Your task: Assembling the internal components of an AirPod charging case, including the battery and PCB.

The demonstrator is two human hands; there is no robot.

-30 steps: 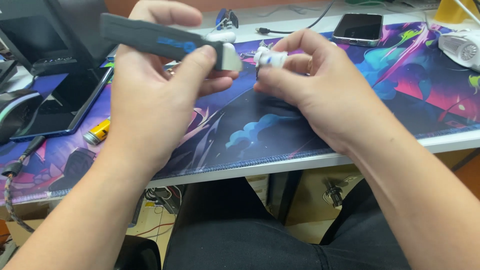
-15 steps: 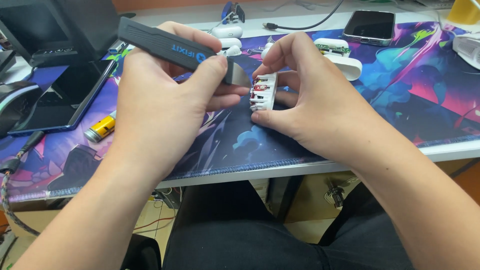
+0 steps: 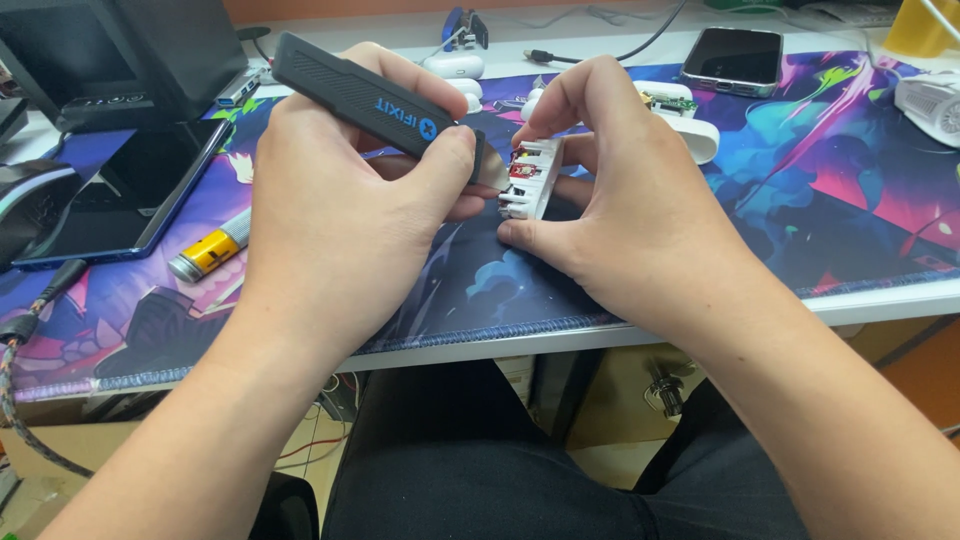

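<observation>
Holding a small white part (image 3: pixel 530 180) between thumb and fingers, the right hand (image 3: pixel 620 210) turns its open side toward the tool, so the tiny bits inside can be reached. The left hand (image 3: pixel 340 200) is closed around a black tool (image 3: pixel 370 100), and its tip points at the part. Both hands hover just over the mat (image 3: pixel 800 210), near the desk edge. A yellow battery (image 3: pixel 208 250) lies to the left. Farther back sit a white case (image 3: pixel 455 66) and a phone (image 3: pixel 733 58).

White desk (image 3: pixel 600 45): colourful mat (image 3: pixel 820 200), phone (image 3: pixel 733 57), tablet (image 3: pixel 110 200).
</observation>
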